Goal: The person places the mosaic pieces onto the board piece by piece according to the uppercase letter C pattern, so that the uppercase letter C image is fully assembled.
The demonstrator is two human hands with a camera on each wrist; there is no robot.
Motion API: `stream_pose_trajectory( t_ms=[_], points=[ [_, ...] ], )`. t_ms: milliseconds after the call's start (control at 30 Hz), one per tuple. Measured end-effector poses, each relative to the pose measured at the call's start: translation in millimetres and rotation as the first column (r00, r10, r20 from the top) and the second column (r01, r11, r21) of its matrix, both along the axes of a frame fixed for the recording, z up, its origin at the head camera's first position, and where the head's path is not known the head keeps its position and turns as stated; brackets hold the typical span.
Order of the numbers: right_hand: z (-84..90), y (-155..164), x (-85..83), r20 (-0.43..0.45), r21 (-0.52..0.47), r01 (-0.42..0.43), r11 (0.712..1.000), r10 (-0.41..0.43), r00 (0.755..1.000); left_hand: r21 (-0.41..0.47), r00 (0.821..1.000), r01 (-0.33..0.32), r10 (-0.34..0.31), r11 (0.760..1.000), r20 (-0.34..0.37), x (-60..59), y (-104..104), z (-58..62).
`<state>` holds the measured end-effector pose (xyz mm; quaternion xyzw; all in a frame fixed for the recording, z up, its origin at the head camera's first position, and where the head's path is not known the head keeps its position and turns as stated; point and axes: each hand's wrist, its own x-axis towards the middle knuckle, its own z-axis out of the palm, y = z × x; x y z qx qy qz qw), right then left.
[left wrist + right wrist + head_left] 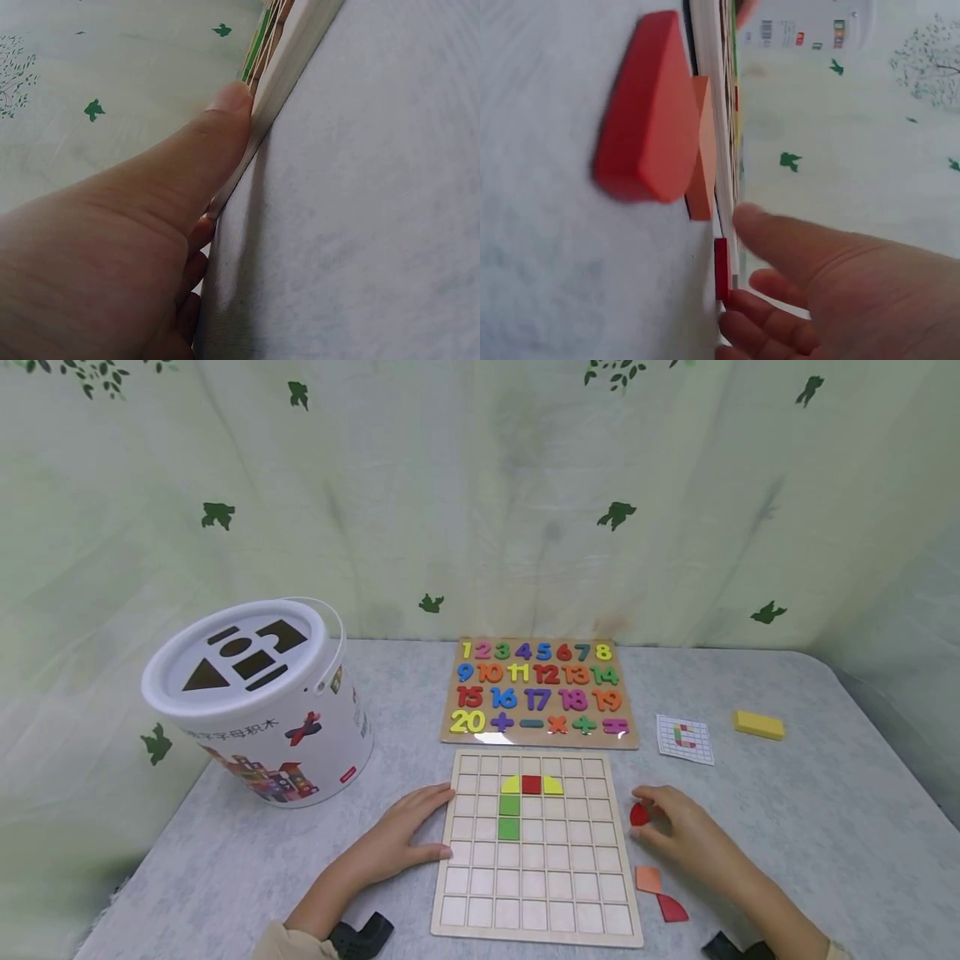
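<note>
Head view: left hand, fingers straight, is resting against the gridded wooden board; right hand is pinching a red quarter-round piece. White bucket is reading "字母积木".

A pale green curtain printed with small dark green leaves and birds hangs behind and to both sides, falling in soft folds. It closes in the surface, which wears a mottled grey-white cloth with a rounded far right corner. Light is soft and even, with faint shadows along the curtain's foot.
</note>
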<state>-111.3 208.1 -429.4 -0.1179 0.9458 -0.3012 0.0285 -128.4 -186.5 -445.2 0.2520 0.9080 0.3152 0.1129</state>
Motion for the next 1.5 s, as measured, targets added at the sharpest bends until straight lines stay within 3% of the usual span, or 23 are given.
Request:
stream_pose_trajectory(
  t_ms=[267,600,900,1167,1300,1500],
  points=[
    [-8.0,2,-2.1,0.040,-0.046,-0.032,0.998,0.034,0.999,0.000,1.000,0.002,-0.002,1.000,-0.010,0.6,0,-0.4],
    [-4.6,2,-0.7,0.020,0.007,0.013,1.000,-0.013,1.000,0.001,1.000,-0.003,0.003,1.000,-0.005,0.5,-1,-1.9],
    [13.4,-10,5.2,0.054,-0.024,0.021,1.000,-0.019,0.998,0.012,1.000,-0.006,0.006,1.000,-0.011,0.9,0,-1.7],
    [32.4,-40,19.3,-0.062,-0.105,-0.128,0.986,0.122,0.991,0.019,1.000,-0.004,0.004,1.000,-0.011,0.9,0,-1.4],
    [34.0,-58,22.2,-0.166,-0.163,-0.242,0.957,0.215,0.962,0.017,1.000,-0.008,0.008,1.000,-0.010,1.0,0,-1.5],
    [27.9,-89,24.9,-0.217,-0.197,-0.328,0.924,0.285,0.934,0.004,1.000,-0.015,0.015,1.000,-0.008,1.0,0,-1.5]
  ],
)
